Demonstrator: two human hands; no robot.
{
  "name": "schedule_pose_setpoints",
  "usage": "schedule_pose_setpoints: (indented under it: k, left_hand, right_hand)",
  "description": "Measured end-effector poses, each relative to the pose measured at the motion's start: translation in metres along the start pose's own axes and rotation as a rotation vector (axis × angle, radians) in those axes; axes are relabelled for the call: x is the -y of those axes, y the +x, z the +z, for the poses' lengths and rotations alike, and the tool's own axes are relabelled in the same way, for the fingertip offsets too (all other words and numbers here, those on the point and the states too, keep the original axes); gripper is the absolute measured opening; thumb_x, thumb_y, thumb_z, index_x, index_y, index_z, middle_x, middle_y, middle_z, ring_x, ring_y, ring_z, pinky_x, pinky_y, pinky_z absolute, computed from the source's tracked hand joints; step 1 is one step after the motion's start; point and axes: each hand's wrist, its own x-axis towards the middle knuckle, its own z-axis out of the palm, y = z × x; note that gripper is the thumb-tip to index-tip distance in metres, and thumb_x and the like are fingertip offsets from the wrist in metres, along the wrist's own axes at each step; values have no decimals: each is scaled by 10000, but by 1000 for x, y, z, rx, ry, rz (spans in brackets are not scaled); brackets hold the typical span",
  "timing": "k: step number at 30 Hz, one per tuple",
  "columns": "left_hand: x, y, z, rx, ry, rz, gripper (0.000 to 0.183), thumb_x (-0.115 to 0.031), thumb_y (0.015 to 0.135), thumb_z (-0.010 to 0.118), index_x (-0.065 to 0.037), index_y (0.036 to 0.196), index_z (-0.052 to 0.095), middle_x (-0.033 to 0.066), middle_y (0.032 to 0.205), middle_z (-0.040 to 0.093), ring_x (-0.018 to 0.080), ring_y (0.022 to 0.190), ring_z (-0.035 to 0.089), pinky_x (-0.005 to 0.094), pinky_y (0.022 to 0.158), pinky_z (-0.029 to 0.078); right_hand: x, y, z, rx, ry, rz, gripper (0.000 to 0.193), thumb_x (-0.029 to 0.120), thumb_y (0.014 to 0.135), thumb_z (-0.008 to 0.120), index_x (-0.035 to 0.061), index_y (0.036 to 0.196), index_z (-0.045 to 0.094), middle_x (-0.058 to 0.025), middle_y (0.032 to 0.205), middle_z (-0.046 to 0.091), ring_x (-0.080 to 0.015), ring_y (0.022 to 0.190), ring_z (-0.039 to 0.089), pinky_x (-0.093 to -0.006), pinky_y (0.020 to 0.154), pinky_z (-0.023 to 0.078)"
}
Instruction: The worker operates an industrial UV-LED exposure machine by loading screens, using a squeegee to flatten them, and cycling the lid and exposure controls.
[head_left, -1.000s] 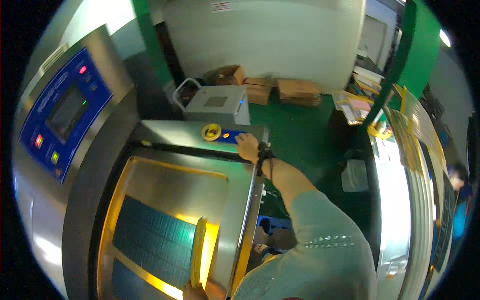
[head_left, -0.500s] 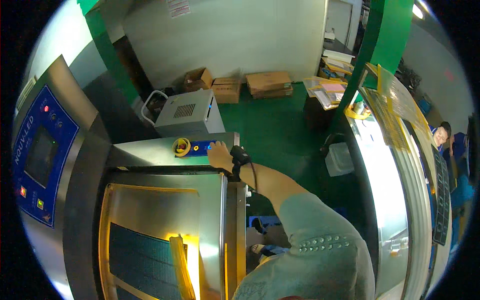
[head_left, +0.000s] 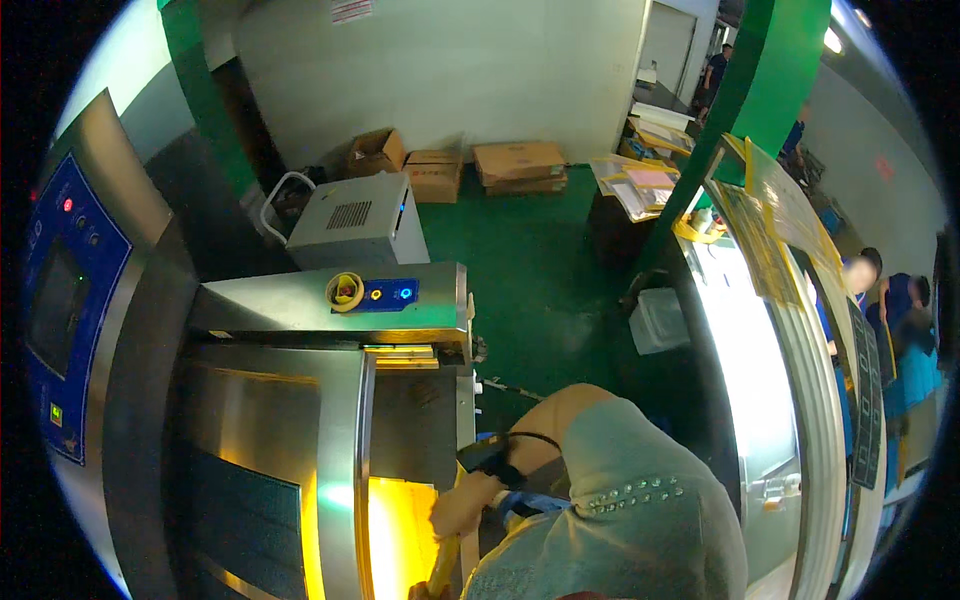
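My right hand (head_left: pixel 458 508), with a black band (head_left: pixel 487 455) at the wrist, hangs low over the right side of the metal machine (head_left: pixel 343 420). Its fingers point down and are blurred, so their grip does not show. Just under them a yellow strip (head_left: pixel 443 568) slants to the lower edge. A brightly lit yellow surface (head_left: pixel 400 530) glows beside that hand. A small skin-coloured patch at the bottom edge may be part of my left hand (head_left: pixel 422 593). Behind is a blue button panel (head_left: pixel 390 294) with a roll of tape (head_left: pixel 345 291) next to it.
A blue control panel (head_left: pixel 62 300) stands at the left. Past the machine are a grey box-shaped unit (head_left: pixel 350 218) and cardboard boxes (head_left: pixel 520 163). To the right are a pale plastic bin (head_left: pixel 658 321), a lit table (head_left: pixel 745 350) and a green post (head_left: pixel 755 90). People (head_left: pixel 900 300) are farther right.
My right hand has left the button panel and come down toward me. The machine's framed metal part has shifted left, uncovering the glowing yellow surface. The view has turned slightly.
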Motion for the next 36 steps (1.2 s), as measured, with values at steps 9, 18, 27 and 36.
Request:
schedule_pose_setpoints:
  k: [9,18,27,36]
  left_hand:
    - [12,9,77,3,-199,93,417,-407,720,689,-97,991,625,136,881,649,281,803,631,402,712,502]
    - [65,-30,143,17,-408,-57,427,-369,715,690,-81,1023,622,157,931,640,303,858,618,399,756,488]
    - [115,-163,241,36,-620,-428,503,-408,748,644,-35,1082,600,181,1035,618,302,979,587,379,860,448]
    - [125,-243,347,148,-983,-692,584,-509,735,618,-58,1107,590,191,1055,607,312,1011,570,378,863,441]
  right_hand:
    - [-51,-41,126,-175,-47,277,218,143,638,645,51,819,565,-141,717,599,-344,704,602,-443,610,496]
    - [-130,-54,155,-431,-18,563,240,191,749,540,38,934,534,-158,878,591,-346,788,587,-422,658,481]
    - [-165,48,200,-326,-165,658,322,161,860,407,21,1132,505,-187,1249,448,-323,1174,418,-466,946,371]
    - [-126,64,243,-336,-226,696,350,164,851,423,6,1157,488,-223,1284,407,-354,1207,388,-474,962,357]
